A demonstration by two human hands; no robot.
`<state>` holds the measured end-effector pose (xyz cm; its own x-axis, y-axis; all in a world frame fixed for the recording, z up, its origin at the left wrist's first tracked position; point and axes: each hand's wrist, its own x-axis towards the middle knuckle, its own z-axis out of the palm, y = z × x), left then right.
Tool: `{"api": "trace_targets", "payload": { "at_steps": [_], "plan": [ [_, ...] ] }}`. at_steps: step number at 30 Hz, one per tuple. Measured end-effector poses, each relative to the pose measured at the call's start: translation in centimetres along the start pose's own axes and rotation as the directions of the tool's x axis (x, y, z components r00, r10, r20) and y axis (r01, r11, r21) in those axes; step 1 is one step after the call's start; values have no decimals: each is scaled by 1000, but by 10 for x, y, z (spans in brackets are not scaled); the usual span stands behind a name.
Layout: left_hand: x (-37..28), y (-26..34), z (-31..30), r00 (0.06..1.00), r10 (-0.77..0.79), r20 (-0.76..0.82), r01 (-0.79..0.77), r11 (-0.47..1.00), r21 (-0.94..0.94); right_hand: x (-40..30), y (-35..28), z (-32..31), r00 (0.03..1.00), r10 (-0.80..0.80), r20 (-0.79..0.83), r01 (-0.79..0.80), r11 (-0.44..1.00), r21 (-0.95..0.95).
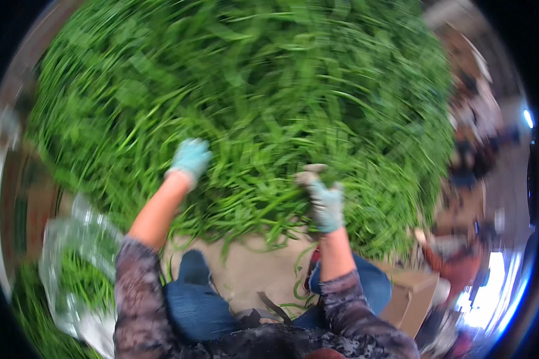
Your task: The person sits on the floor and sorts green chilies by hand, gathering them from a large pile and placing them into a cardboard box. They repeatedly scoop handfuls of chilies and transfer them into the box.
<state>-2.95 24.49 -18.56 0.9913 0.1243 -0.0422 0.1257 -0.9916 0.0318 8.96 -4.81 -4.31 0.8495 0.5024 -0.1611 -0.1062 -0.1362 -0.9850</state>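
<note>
A very large heap of long green leafy stalks rises before me, blurred in its upper part. My left hand, in a light blue glove, rests on the near left part of the heap; its fingers point away from me and their tips are partly lost among the leaves. My right hand, in a blue and pale soiled glove, is at the heap's near edge on the right. Its thumb and fingers are spread apart against the stalks; no firm hold shows.
A clear plastic bag with green stalks stands at lower left, near cardboard boxes. Another cardboard box is right of my knee. Loose stalks lie on the floor. A person in orange-red is at the right.
</note>
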Motion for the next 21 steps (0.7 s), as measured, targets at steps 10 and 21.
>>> {"api": "trace_targets", "payload": {
  "at_steps": [10,21],
  "plan": [
    [25,81,-187,981,-186,-59,10,351,-936,-32,-26,-21,989,-129,67,110,964,241],
    [-20,246,-217,988,116,-106,-87,-154,-984,-112,-62,-52,979,-195,51,177,953,246]
  ]
}}
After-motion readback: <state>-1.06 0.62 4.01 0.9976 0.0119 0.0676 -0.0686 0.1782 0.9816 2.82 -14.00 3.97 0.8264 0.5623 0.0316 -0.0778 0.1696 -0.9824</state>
